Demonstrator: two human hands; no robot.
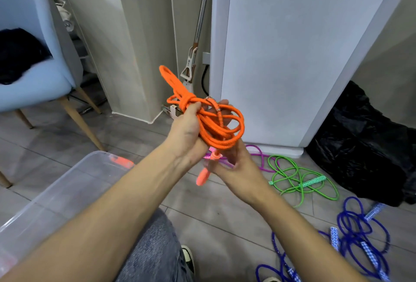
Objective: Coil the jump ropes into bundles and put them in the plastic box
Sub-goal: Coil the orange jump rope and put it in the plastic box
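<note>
I'm mid-bundle: my left hand (188, 128) grips the coiled orange jump rope (216, 124) around its wrapped middle, while my right hand (234, 160) pinches the handles below. Next, I judge, comes tucking the end, then dropping it into the plastic box (67, 182) down-left. The right fingertips are hidden behind the rope.

Left hand (188, 124) grips coiled orange jump rope (216, 124); right hand (236, 162) holds its handle (203, 177). Clear plastic box (67, 182) near left; green rope (299, 178) on floor, right.
</note>
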